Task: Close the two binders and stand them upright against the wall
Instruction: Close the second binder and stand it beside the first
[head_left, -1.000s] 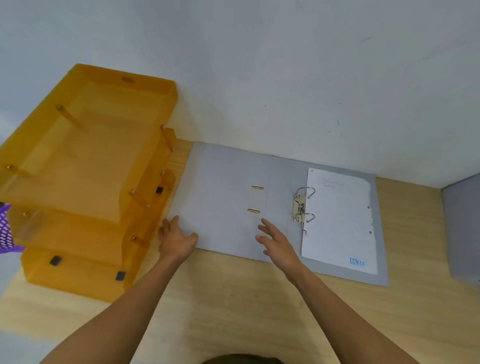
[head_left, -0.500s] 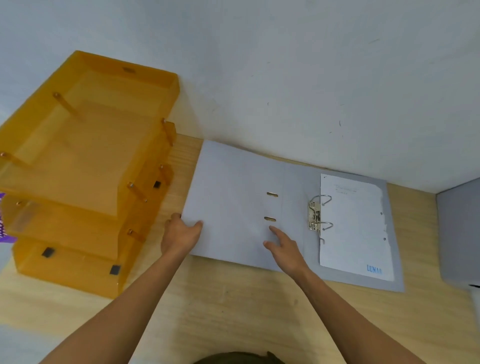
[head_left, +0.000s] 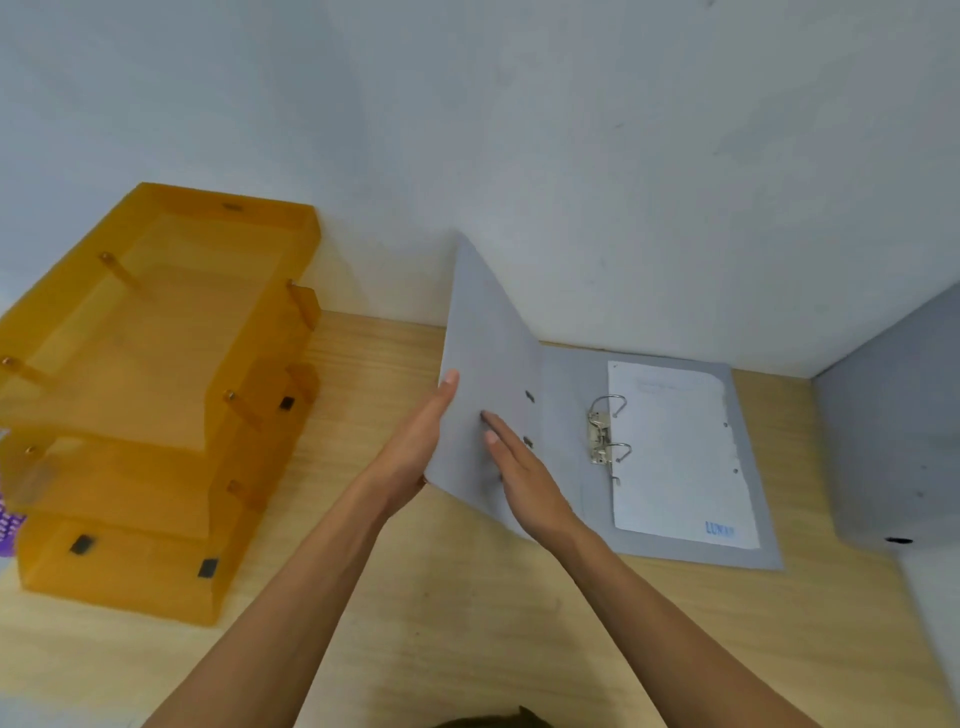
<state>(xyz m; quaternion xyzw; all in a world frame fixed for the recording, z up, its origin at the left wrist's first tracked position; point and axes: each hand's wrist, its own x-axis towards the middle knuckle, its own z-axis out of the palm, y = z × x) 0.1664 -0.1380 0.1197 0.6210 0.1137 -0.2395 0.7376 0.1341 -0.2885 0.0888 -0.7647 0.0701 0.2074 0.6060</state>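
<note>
A grey lever-arch binder (head_left: 566, 395) lies open on the wooden desk near the wall. Its left cover (head_left: 488, 338) is raised almost upright. My left hand (head_left: 415, 447) presses flat against the outer side of that cover. My right hand (head_left: 519, 478) rests with straight fingers on the cover's inner side. The metal ring mechanism (head_left: 605, 434) stands open in the middle. A white sheet (head_left: 680, 452) with blue print lies on the right half. A second grey binder (head_left: 898, 441) sits at the right edge, partly out of view.
An orange translucent stack of letter trays (head_left: 156, 395) stands at the left, against the white wall (head_left: 571, 156). A purple item (head_left: 8, 525) peeks in at the far left. The light wooden desk (head_left: 467, 623) extends toward me.
The binder's left cover has swung up from flat on the desk to nearly vertical. My left hand rose with it underneath, and my right hand stayed on its inner face.
</note>
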